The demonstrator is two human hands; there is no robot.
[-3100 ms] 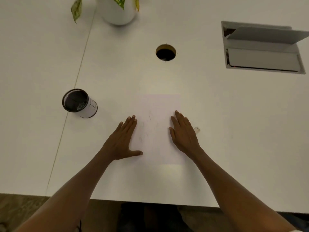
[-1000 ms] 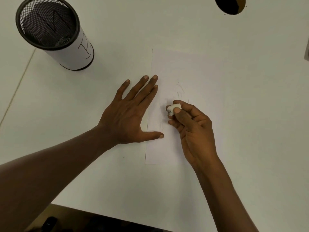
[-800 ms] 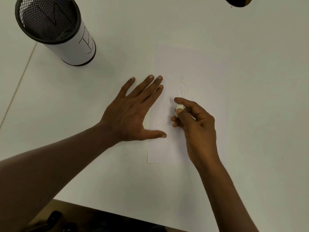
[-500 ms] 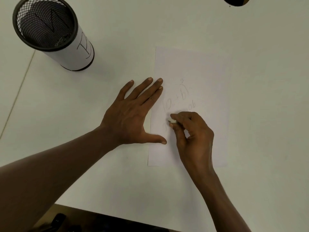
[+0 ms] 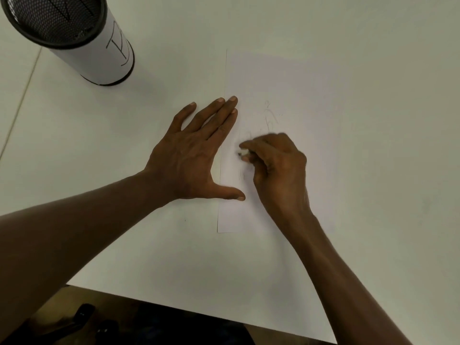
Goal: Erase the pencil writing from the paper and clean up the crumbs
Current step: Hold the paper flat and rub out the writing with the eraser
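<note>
Risk: the thin white sheet of paper (image 5: 286, 95) could crease or slide if the rubbing stroke outruns the bracing hand; crumbs may scatter onto the white worktop (image 5: 373, 33).
Right hand (image 5: 276, 168): grip clenched, pinching a small white eraser (image 5: 242, 153) against the paper's left part.
Left hand (image 5: 194, 155): flat, fingers straight, pressing the paper's left edge.
Pencil marks (image 5: 270, 118): faint, just beyond the eraser.
Far left: black mesh cylindrical pen cup (image 5: 74, 33), well apart.
</note>
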